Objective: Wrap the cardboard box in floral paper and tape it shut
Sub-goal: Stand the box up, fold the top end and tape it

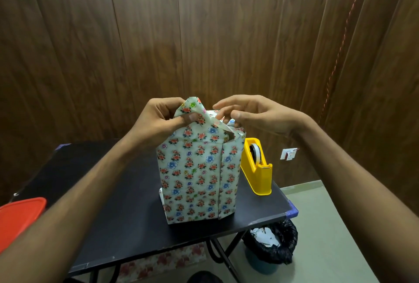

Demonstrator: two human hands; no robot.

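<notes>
Pinching floral paper (pixel 199 169) atop one box, two hands, left (pixel 163 119), right (pixel 256 112), one tape dispenser (pixel 257 167) beside

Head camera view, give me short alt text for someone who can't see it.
Two hands fold floral paper over the top of an upright wrapped box on a black table: the left hand pinches a raised flap, the right hand presses the fold. A yellow tape dispenser stands just right of the box.

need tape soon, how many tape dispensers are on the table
1. A yellow plastic tape dispenser stands on the black table, just right of the floral-wrapped box. Another could sit hidden behind the box or the arms.
</notes>
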